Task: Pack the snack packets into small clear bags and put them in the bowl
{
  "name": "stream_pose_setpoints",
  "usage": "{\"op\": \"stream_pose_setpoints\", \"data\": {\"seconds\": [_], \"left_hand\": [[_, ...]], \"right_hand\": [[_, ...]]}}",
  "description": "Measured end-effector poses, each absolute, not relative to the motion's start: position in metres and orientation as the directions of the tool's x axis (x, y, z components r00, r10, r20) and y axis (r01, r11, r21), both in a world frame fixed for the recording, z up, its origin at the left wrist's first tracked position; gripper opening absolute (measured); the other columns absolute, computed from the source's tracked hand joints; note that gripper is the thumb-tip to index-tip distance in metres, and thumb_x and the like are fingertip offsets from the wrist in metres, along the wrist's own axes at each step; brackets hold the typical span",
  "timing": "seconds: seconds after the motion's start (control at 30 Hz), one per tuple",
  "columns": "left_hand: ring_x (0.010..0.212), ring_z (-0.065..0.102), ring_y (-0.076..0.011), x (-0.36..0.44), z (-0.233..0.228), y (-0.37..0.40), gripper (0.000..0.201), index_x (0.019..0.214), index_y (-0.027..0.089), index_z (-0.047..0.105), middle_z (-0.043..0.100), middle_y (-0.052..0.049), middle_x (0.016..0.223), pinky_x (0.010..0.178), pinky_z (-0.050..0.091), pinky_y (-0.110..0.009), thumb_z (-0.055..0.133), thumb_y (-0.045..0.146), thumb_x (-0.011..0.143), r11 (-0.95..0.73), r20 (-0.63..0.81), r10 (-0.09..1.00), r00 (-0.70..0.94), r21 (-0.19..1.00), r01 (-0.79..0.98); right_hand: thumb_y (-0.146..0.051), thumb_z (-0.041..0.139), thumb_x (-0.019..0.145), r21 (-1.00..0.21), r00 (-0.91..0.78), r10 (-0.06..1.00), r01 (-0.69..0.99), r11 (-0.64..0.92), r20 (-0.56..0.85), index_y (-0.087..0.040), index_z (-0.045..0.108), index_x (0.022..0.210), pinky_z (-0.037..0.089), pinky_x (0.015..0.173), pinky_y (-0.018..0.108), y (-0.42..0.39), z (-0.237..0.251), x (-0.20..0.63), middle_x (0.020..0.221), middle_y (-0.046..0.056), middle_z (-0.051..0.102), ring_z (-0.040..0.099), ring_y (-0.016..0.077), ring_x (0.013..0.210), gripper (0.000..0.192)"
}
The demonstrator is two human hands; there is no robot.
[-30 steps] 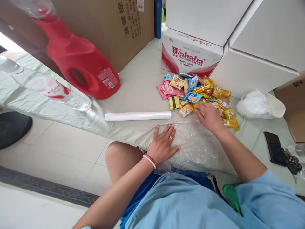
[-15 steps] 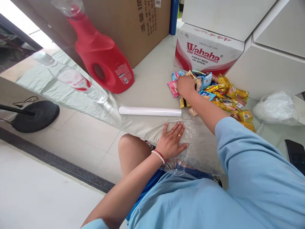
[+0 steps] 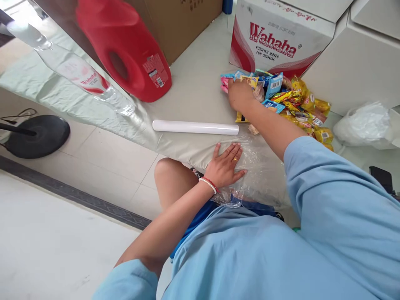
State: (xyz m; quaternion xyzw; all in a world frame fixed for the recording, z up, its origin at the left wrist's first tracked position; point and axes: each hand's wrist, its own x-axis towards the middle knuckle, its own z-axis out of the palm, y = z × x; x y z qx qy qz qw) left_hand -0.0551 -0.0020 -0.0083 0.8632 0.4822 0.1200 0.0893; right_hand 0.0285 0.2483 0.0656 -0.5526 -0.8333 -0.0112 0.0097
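Observation:
My left hand [image 3: 224, 168] lies flat, fingers spread, on a sheet of clear plastic film [image 3: 256, 175] at the table's near edge. My right hand [image 3: 242, 95] reaches over a pile of small wrapped snacks [image 3: 293, 104], its fingers curled down around a pink snack packet [image 3: 224, 84]. The fingertips are hidden behind the hand. Blue and yellow packets touch or lie close around that hand. Between the left hand and the red jug lies a white rolling pin-like rod [image 3: 195, 127], which neither hand touches.
A red jug [image 3: 125, 50] and a clear water bottle [image 3: 84, 75] stand at the left. Behind the snacks is a Wahaha carton [image 3: 278, 37], with a brown box [image 3: 184, 33] beside it. A crumpled white plastic bag [image 3: 362, 125] sits at the right.
The view has tipped downward and shifted things up in the picture. The pink packet looks bunched and turned at my right fingers, where it lay flatter before. My left hand stays flat.

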Motion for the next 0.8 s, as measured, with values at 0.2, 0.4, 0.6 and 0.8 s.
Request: {"op": "stream_pose_setpoints", "data": {"seconds": [0.2,0.4,0.6,0.8], "left_hand": [[0.159,0.028,-0.0336,-0.056,-0.010,-0.003,0.076,0.162,0.015,0.034,0.032,-0.017,0.170,0.129,0.006,-0.065,0.041,0.060,0.102,-0.529,0.126,0.846,0.517,0.302,0.793],[0.158,0.031,-0.0328,-0.057,-0.010,-0.002,0.073,0.162,0.016,0.037,0.034,-0.015,0.169,0.130,0.005,-0.063,0.044,0.057,0.101,-0.514,0.150,0.856,0.495,0.344,0.786],[0.157,0.033,-0.0332,-0.057,-0.010,-0.002,0.072,0.162,0.016,0.038,0.035,-0.016,0.168,0.131,0.004,-0.063,0.045,0.056,0.102,-0.527,0.183,0.848,0.497,0.373,0.763],[0.155,0.036,-0.0344,-0.056,-0.008,-0.002,0.070,0.161,0.015,0.038,0.038,-0.017,0.167,0.130,0.006,-0.065,0.044,0.052,0.102,-0.532,0.192,0.845,0.498,0.379,0.757]], "right_hand": [[-0.015,0.059,0.092,-0.211,-0.289,0.938,0.921,0.326,0.191,-0.001,0.056,0.135,0.051,0.099,0.048,0.206,0.116,0.087,0.123,0.019,0.070,0.067,0.0328,0.115,0.045],[-0.033,0.064,0.086,-0.294,-0.099,0.963,0.940,0.174,0.251,-0.031,0.068,0.128,0.055,0.090,0.051,0.097,0.139,0.244,0.113,0.012,0.075,0.071,0.0310,0.097,0.042],[-0.053,0.062,0.079,-0.185,0.188,0.982,0.966,-0.181,0.025,-0.028,0.069,0.129,0.057,0.086,0.061,0.011,0.088,0.337,0.106,0.014,0.076,0.072,0.0400,0.093,0.057],[-0.052,0.046,0.097,-0.094,0.054,0.998,0.994,-0.052,0.025,-0.016,0.057,0.145,0.053,0.098,0.052,-0.015,0.051,0.333,0.133,0.022,0.065,0.063,0.0383,0.120,0.061]]}}
